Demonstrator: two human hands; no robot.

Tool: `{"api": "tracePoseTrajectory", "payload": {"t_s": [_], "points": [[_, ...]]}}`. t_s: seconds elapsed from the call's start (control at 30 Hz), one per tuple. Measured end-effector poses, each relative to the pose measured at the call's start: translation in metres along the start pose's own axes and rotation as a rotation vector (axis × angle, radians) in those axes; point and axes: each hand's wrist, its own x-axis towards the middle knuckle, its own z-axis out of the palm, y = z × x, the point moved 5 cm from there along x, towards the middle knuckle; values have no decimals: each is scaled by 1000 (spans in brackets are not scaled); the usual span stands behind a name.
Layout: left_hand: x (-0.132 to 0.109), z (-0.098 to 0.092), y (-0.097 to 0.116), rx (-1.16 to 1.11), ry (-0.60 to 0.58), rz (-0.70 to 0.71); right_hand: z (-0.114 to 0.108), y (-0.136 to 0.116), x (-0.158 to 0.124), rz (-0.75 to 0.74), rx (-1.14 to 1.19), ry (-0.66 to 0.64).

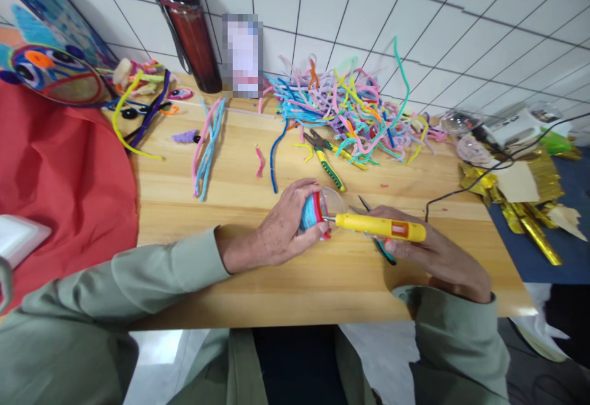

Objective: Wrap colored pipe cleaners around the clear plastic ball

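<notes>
Wooden table (239, 300), hand-held glue gun (366, 224) (phone screen (243, 55) illegible)

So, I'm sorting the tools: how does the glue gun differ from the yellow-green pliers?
The glue gun is in the right hand; the yellow-green pliers lie on the table. The glue gun's tip points at the blue-and-red piece in the left hand, while the pliers' jaws point toward the colourful heap. The glue gun's body is mainly yellow; the pliers' handles mix yellow and green. Both have metal working ends.

Pipe cleaners (342, 105) behind glue gun (369, 225), flask (197, 39) left
</notes>
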Motion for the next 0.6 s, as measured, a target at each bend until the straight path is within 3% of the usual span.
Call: {"api": "tracePoseTrajectory", "payload": {"t_s": [0.27,0.6], "points": [[0,0,0,1,13,14,-2,3,-2,88,-47,-30],[0,0,1,-11,20,14,-1,1,-4,138,-87,27]]}}
